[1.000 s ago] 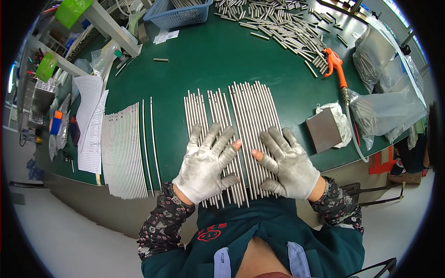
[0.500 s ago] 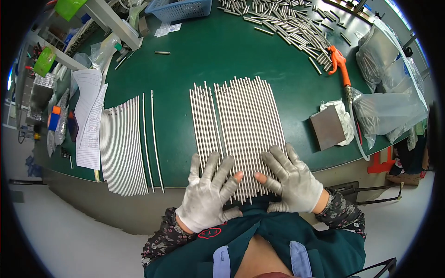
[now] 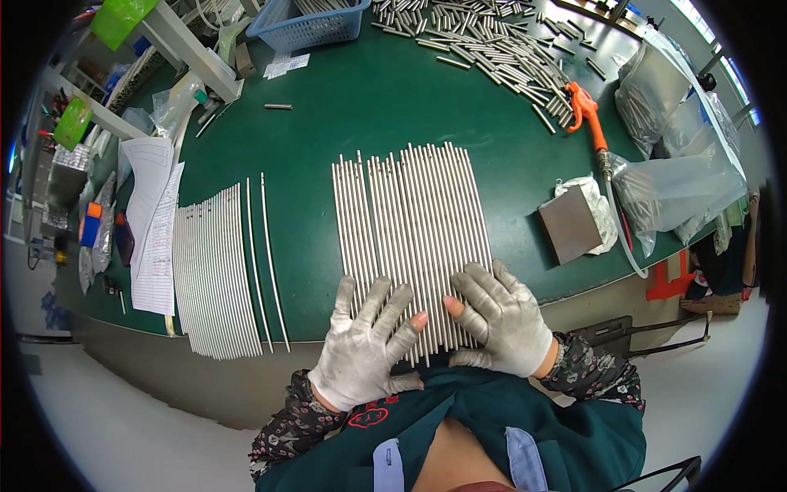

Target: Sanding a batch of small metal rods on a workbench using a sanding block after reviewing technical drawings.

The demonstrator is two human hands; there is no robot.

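Block (image 3: pixel 567 226) w/ wht cloth (image 3: pixel 605 218) sits R of rods (image 3: pixel 426 230), papers (image 3: pixel 153 262) L.

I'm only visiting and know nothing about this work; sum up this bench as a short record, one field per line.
Surface: green tabletop
Left hand: gloved, open, over the near ends of the middle rods
Right hand: gloved, open, at those rods' near right corner
Left side: second row of rods, two single rods beside it
Far side: blue basket, pile of short metal pins
Right side: brown block, orange hose gun
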